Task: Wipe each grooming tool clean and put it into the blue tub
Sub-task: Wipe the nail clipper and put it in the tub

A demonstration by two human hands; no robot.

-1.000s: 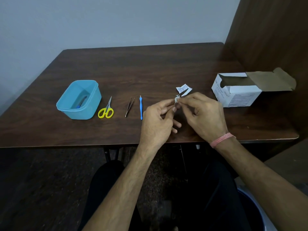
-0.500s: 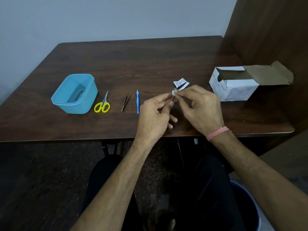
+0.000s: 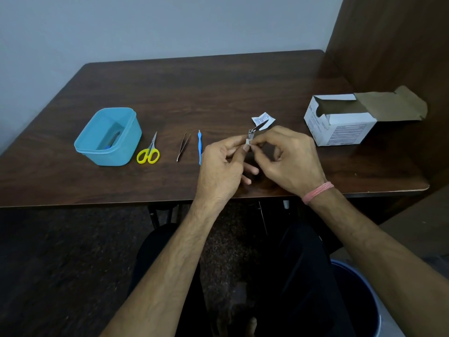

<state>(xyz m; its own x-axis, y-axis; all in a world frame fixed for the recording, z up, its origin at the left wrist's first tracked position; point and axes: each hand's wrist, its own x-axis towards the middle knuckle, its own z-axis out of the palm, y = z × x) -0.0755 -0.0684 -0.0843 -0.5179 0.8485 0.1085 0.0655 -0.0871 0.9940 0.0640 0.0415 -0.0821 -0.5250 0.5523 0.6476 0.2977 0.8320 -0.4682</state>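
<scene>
Dark wood table [image 3: 170, 88] against a pale grey wall, brown panel on the right side. Person seated, both forearms reaching in over the near edge.

Both hands together above the table, right of centre. Left hand [image 3: 220, 166] pinches a small white wipe [image 3: 247, 142] around the lower end of a metal nail clipper [image 3: 255, 131]; thumb and forefinger curled onto it. Right hand [image 3: 289, 156] also curled in on the same spot, fingertips meeting the left's; looks like it grips the clipper body, but fingers cover the contact so I can't confirm. Clipper lever sticks up and away from the hands, tilted toward the far right. Pink band [image 3: 317, 192] on the right wrist.

Torn white sachet wrapper [image 3: 263, 117] lies flat on the table just behind the clipper.

Left of the hands, in a row on the table: blue-handled tool [image 3: 199, 147], tweezers [image 3: 183, 147], yellow-handled scissors [image 3: 149, 152]. All lying flat, apart from each other, none touched.

Blue tub [image 3: 107, 137] at the far left of the row, just beside the scissors, upright, no lid. Something blue sits inside at the bottom; too dim to identify.

White cardboard box [image 3: 340, 122] at the right side, flap open and folded back.

Blue bin rim [image 3: 364, 288] on the floor, bottom right.
</scene>
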